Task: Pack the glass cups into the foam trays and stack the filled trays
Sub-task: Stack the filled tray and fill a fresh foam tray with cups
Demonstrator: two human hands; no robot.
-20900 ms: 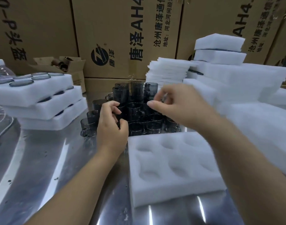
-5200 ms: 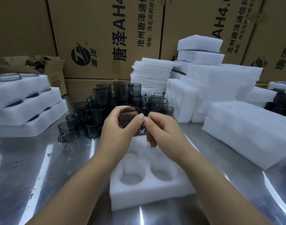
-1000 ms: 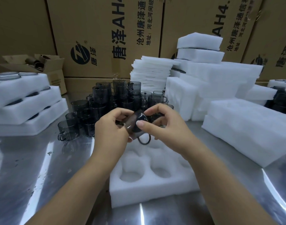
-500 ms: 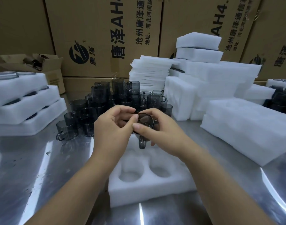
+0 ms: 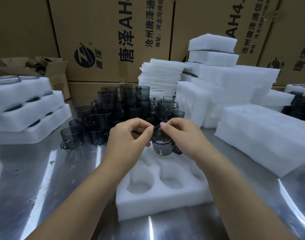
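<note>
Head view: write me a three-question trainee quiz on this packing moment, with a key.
1. True or false: only the right hand holds the glass cup.
2. The two nearest pockets of the foam tray hold: A) cups, B) nothing, C) foam sheets.
3. Fill in: the held cup's handle points to the person's ___ side.
Key: 1. False; the left hand pinches its rim too. 2. B. 3. Right.
</note>
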